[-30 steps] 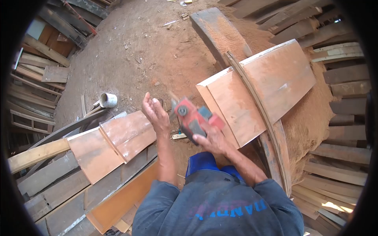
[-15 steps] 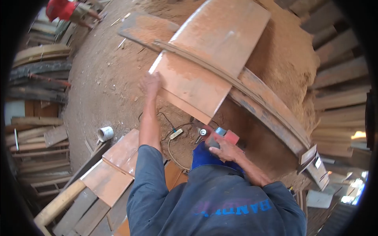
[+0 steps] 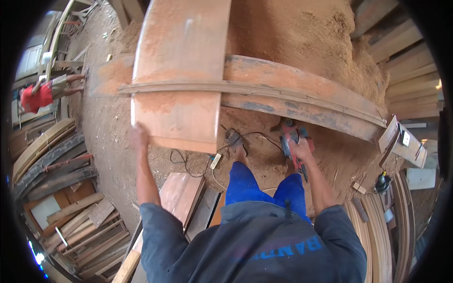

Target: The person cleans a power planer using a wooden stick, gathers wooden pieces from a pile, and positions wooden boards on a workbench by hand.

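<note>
A wide wooden panel [image 3: 177,111], dusted with orange sawdust, lies across a beam with a long curved edge [image 3: 283,92]. At the panel's near left edge is my left hand [image 3: 138,135], slightly blurred, its fingers closed around the edge. My right hand [image 3: 300,148] is wrapped round the handle of a red-and-grey electric planer [image 3: 289,133]. The planer hangs low by my right leg, just on the near side of the beam and apart from the panel. Its underside is hidden.
A power strip [image 3: 215,161] and dark cords [image 3: 188,165] lie on the sawdust-covered ground by my feet. Stacked boards [image 3: 177,191] stand near my left side, more timber [image 3: 370,226] at right. A person in a red shirt [image 3: 37,96] is at the far left.
My view has turned, so the panel appears straighter and further left. My right hand has moved the planer outward from my lap to beside the beam. The left hand stays at the panel's edge.
</note>
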